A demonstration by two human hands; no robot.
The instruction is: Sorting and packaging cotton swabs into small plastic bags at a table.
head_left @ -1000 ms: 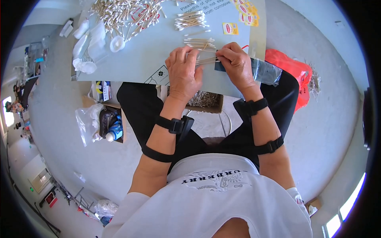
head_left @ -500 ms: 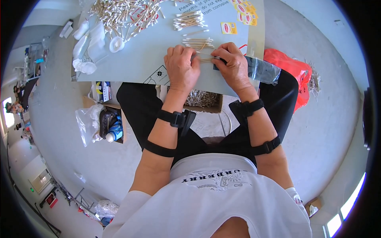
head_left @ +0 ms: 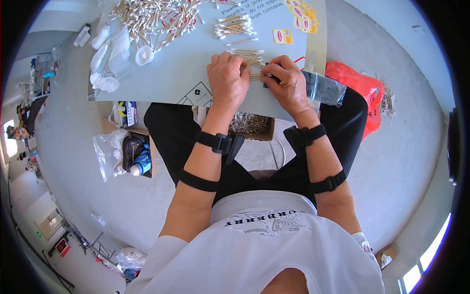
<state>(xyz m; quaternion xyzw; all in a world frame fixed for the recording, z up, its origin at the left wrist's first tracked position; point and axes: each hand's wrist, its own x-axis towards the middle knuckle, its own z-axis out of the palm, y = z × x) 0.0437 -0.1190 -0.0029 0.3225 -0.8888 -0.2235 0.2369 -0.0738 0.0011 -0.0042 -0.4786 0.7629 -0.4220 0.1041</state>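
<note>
My left hand (head_left: 228, 82) has its fingers curled in at the left ends of a few cotton swabs (head_left: 256, 77) near the table's front edge. At the swabs' other ends, my right hand (head_left: 290, 84) pinches them between thumb and fingers. Just beyond the fingertips lies a small loose pile of swabs (head_left: 250, 55), partly hidden by my left hand; one swab there slants toward its fingers. Farther back are a single swab (head_left: 241, 42) and a thicker bundle of swabs (head_left: 233, 27). A large heap of swabs (head_left: 147, 22) covers the far left.
On the table's left stand clear plastic containers (head_left: 119, 54) and a round white lid (head_left: 144, 55). Yellow labels (head_left: 282, 36) lie far right. A clear plastic bag (head_left: 327, 89) overhangs the front right edge. A red bag (head_left: 360, 90) and a box of swabs (head_left: 252, 124) sit below.
My left hand has shifted slightly right. A swab from the small pile now slants down toward its fingertips. My right hand stays nearly in place on the swab ends.
</note>
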